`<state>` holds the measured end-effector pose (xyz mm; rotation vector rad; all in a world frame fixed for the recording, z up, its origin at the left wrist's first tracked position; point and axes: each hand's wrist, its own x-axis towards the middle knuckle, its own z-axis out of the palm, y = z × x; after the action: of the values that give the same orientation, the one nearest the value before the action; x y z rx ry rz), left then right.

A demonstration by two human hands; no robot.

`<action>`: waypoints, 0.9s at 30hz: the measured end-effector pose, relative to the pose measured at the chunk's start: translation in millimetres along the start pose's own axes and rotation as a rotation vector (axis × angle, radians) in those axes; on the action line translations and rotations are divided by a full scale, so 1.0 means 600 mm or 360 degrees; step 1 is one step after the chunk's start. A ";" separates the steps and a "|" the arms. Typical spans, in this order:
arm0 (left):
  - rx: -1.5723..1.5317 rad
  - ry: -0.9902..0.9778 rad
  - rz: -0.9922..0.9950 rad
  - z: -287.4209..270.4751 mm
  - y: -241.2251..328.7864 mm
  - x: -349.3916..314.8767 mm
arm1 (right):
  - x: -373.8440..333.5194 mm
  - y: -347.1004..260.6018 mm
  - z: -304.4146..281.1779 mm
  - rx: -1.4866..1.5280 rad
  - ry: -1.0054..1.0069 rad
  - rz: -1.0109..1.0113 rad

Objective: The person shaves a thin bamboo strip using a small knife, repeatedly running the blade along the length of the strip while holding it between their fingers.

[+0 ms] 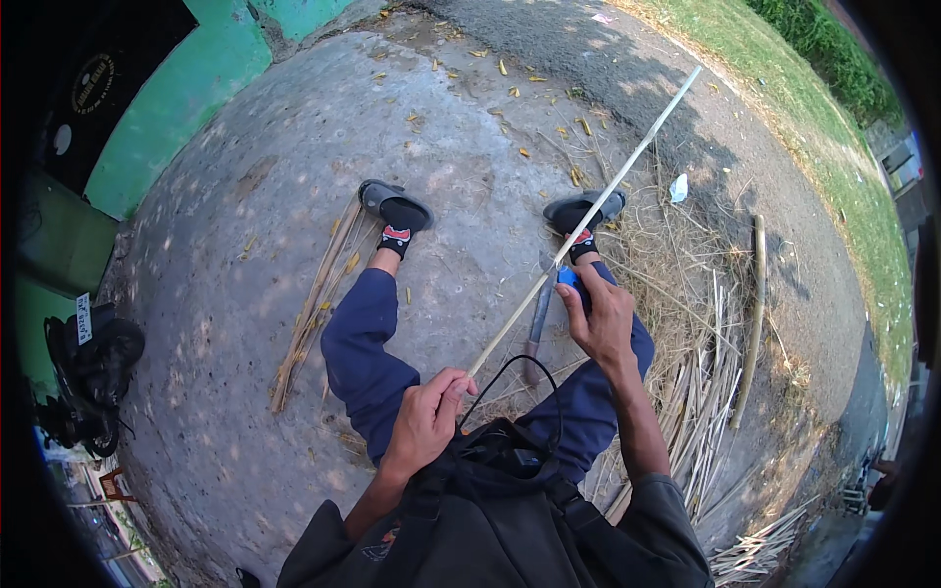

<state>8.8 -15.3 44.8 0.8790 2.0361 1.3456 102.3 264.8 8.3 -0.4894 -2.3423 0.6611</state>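
Observation:
My left hand (pixel 426 416) is closed around the near end of a long, pale bamboo strip (pixel 515 318). The strip slants up and away to the right, over my right shoe. My right hand (pixel 600 318) is closed on a small blue object (pixel 568 277) held against the strip; my fingers hide most of it, so its kind is unclear. On the ground between my legs, partly behind the strip, lies a machete (pixel 541 312) with a dark blade and brown handle.
Bundled split sticks (pixel 319 304) lie beside my left leg. Thin strips (pixel 701 421) and shavings (pixel 647 235) are heaped at right, by a thick pole (pixel 758 294). A motorcycle (pixel 93 367) stands at far left, near a green wall (pixel 176 118). Grass (pixel 823 127) borders the paving.

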 end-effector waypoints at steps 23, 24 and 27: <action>0.0240 -0.0191 -0.0241 -0.048 -0.019 -0.067 | 0.136 0.427 -0.095 0.0184 0.0606 0.0963; 0.0203 -0.0157 -0.0238 -0.045 -0.021 -0.062 | 0.125 0.417 -0.095 0.0183 0.0583 0.0961; 0.0107 -0.0075 -0.0162 -0.039 -0.031 -0.036 | 0.097 0.322 -0.072 0.0746 0.0552 0.0951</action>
<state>1.4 -50.3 37.7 0.8168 2.0711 1.1974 122.2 463.0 -45.2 -1.0007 -1.6329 1.2457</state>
